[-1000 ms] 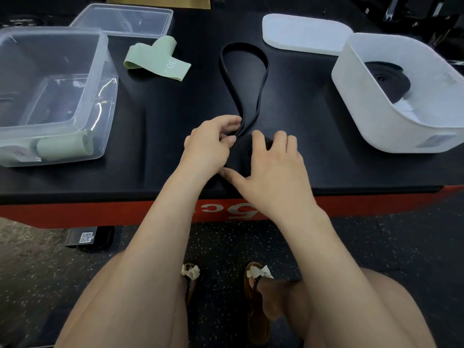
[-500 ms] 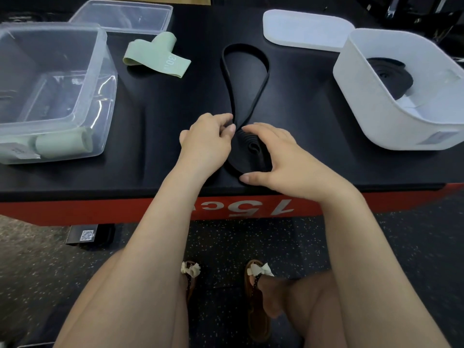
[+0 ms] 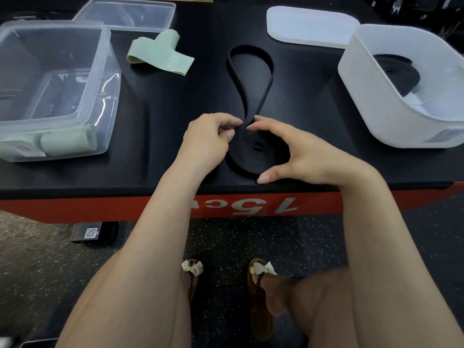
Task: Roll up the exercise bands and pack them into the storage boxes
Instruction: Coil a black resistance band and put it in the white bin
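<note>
Near the front edge of the black platform (image 3: 160, 126), at 6 o'clock on its top, a black exercise band (image 3: 251, 79), part coiled, part loose. Coiled part flat on the surface between both hands; loose loop running away toward 12 o'clock, bulging wide at its far end. Left hand (image 3: 208, 139) at the coil's 9 o'clock, fingers curled, fingertips and thumb pinching the band where the loose strands leave the coil. Right hand (image 3: 298, 151) cupped round the coil from 3 o'clock, forefinger arched over to the 12 o'clock side, thumb pressed at the 6 o'clock side: grasping the coil. At 10 o'clock from the coil, a pale green band (image 3: 163, 56) marked "30", lying folded and unrolled. At 9 o'clock, a clear plastic box (image 3: 108, 79) holding a rolled green band (image 3: 67, 143) in its near corner, beside a paper tag. Beyond that box, at 11 o'clock, a clear lid (image 3: 128, 13), flat. At 2 o'clock, a white storage box (image 3: 391, 119), open, with a rolled black band (image 3: 396, 71) inside. Just behind it, at 1 o'clock, a white lid (image 3: 308, 26), flat on the platform. Red front face below the edge, printed "15c", upside down. Under the edge, speckled floor and two sandalled feet.
</note>
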A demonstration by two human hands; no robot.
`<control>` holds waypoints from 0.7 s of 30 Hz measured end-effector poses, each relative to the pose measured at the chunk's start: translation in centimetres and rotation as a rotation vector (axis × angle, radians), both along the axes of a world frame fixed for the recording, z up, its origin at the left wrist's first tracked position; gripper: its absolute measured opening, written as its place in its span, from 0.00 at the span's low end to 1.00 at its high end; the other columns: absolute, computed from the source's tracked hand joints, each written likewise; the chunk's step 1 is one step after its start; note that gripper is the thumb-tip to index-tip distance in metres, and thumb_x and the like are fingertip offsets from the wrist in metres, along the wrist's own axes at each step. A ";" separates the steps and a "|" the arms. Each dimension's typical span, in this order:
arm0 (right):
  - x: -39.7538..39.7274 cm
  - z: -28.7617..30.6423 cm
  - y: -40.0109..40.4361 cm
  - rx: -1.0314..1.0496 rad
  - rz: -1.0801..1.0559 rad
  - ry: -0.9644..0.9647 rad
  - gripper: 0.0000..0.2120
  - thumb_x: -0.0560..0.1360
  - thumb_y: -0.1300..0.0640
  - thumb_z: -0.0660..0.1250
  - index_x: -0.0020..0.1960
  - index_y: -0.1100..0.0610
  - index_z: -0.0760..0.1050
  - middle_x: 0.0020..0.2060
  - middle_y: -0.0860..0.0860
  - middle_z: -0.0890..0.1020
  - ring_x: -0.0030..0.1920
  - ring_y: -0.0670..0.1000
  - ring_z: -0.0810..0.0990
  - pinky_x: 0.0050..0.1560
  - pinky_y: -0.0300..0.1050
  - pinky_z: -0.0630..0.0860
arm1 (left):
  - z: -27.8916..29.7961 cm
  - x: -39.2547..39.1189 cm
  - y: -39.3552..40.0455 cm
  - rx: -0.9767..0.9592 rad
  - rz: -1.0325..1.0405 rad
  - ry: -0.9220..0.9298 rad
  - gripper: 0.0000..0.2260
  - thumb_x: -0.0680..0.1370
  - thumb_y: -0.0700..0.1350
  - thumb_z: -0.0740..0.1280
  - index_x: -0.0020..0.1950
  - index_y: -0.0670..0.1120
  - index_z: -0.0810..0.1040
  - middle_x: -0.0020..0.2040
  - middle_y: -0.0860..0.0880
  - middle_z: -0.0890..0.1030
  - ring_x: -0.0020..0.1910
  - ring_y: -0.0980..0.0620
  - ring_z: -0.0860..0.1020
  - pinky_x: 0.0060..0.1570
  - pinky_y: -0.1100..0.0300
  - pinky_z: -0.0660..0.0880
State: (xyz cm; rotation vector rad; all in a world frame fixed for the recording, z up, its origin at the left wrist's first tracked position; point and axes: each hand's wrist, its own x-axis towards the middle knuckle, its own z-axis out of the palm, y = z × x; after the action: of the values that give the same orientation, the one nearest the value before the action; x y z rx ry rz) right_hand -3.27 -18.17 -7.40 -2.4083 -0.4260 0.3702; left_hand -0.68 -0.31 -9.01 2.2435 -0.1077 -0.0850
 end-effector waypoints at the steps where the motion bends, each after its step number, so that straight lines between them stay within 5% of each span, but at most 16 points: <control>1: -0.1 0.1 -0.1 -0.043 -0.042 -0.025 0.43 0.62 0.49 0.78 0.71 0.42 0.61 0.74 0.41 0.57 0.73 0.40 0.55 0.68 0.34 0.56 | 0.0 0.0 0.0 -0.009 0.004 0.004 0.13 0.79 0.39 0.62 0.60 0.51 0.79 0.55 0.54 0.80 0.52 0.61 0.75 0.53 0.69 0.67; 4: -0.7 0.6 0.1 -0.213 -0.188 -0.082 0.47 0.59 0.41 0.78 0.72 0.46 0.61 0.70 0.46 0.62 0.72 0.46 0.56 0.69 0.46 0.61 | 0.0 0.0 -0.2 -0.003 0.022 0.010 0.14 0.79 0.39 0.62 0.60 0.51 0.78 0.55 0.54 0.80 0.51 0.61 0.75 0.56 0.68 0.68; 10: -2.2 1.0 2.2 -0.401 -0.187 -0.060 0.46 0.68 0.35 0.67 0.76 0.54 0.51 0.69 0.53 0.59 0.71 0.53 0.56 0.67 0.49 0.61 | -0.2 0.2 -0.6 0.042 0.027 0.008 0.16 0.79 0.38 0.61 0.65 0.52 0.75 0.56 0.55 0.78 0.58 0.55 0.75 0.66 0.53 0.67; 14: -2.8 -0.3 5.0 -0.539 -0.294 -0.222 0.47 0.68 0.26 0.55 0.75 0.56 0.52 0.68 0.57 0.62 0.68 0.57 0.59 0.65 0.51 0.62 | -0.3 0.2 -1.0 0.118 0.021 0.003 0.19 0.80 0.38 0.58 0.69 0.55 0.70 0.64 0.52 0.74 0.64 0.52 0.70 0.68 0.50 0.63; 17: -3.1 -1.4 6.4 -0.587 -0.379 -0.368 0.42 0.71 0.28 0.55 0.72 0.59 0.57 0.65 0.60 0.64 0.64 0.58 0.63 0.61 0.49 0.64 | -0.7 0.3 -0.9 0.070 0.039 0.060 0.21 0.81 0.40 0.55 0.69 0.60 0.68 0.65 0.52 0.73 0.66 0.48 0.68 0.68 0.53 0.64; 21: -2.5 -1.7 5.8 -0.498 -0.390 -0.392 0.35 0.72 0.33 0.58 0.69 0.57 0.61 0.63 0.58 0.65 0.63 0.57 0.63 0.60 0.48 0.63 | -0.8 0.1 -0.8 0.007 -0.019 0.019 0.24 0.78 0.33 0.55 0.68 0.56 0.70 0.64 0.58 0.75 0.67 0.56 0.68 0.70 0.52 0.62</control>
State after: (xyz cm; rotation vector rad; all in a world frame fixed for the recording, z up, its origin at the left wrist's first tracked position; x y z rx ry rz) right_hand -5.75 -12.41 -9.14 -2.9795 -0.0137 -0.2017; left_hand -0.54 -1.11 -9.81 2.2486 -0.1194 -0.1169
